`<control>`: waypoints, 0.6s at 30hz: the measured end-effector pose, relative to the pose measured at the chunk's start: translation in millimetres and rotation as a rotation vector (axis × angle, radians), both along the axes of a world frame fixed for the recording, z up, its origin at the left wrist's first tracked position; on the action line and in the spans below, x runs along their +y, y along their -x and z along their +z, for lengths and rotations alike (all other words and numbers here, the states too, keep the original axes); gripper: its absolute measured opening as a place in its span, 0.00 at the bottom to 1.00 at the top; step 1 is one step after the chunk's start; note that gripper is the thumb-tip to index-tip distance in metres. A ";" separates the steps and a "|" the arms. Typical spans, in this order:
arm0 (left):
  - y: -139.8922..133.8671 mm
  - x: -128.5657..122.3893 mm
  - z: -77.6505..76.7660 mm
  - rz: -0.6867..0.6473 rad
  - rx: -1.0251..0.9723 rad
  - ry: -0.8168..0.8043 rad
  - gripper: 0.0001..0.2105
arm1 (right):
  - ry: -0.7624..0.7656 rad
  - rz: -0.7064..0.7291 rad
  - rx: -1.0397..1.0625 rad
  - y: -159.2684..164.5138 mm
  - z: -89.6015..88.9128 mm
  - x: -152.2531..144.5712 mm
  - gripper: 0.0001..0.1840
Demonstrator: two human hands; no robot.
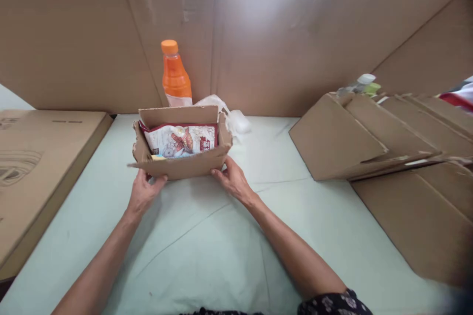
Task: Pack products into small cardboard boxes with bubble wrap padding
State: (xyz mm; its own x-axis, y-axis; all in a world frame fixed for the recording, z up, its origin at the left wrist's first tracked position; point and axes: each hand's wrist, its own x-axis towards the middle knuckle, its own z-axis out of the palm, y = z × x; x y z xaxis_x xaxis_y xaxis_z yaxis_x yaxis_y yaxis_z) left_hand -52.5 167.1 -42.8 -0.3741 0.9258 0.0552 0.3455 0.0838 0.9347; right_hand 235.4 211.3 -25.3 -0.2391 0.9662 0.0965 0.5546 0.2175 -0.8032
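Note:
A small open cardboard box (185, 170) is gripped at its two near lower corners by my hands. My left hand (145, 192) holds the left corner, thumb on the front wall and the other fingers mostly hidden under or behind it. On the right corner, my right hand (233, 179) has its thumb against the front wall, with its other fingers partly hidden by the box. Inside lies a printed food packet (181, 140), white with dark red edges. A bit of something yellow and blue shows below the packet.
Behind the box, an orange drink bottle (176, 78) stands beside a crumpled white plastic bag (238, 122), near a tall cardboard wall (277, 39). A flat carton (44, 157) lies left on the pale green cloth (207, 256). Cardboard compartments (332, 138) stand right, with a white-capped bottle (364, 81) behind.

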 end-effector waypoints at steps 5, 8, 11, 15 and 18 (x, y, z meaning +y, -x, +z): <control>-8.1 6.6 -22.0 0.055 -0.022 -0.040 0.25 | -0.116 0.052 0.031 -46.3 -19.0 36.1 0.26; -8.6 -0.6 -31.5 0.035 -0.041 -0.037 0.21 | -0.213 -0.135 -0.089 -87.7 -17.7 71.2 0.26; -7.1 -1.1 -34.0 0.072 -0.033 -0.018 0.20 | -0.278 -0.233 -0.258 -99.9 -10.2 118.7 0.33; -5.9 1.4 -34.6 0.097 -0.006 0.011 0.21 | -0.206 -0.311 -0.231 -84.6 1.3 172.7 0.26; -5.4 1.2 -36.3 0.091 0.027 0.023 0.22 | -0.207 -0.402 -0.146 -91.1 12.6 186.6 0.15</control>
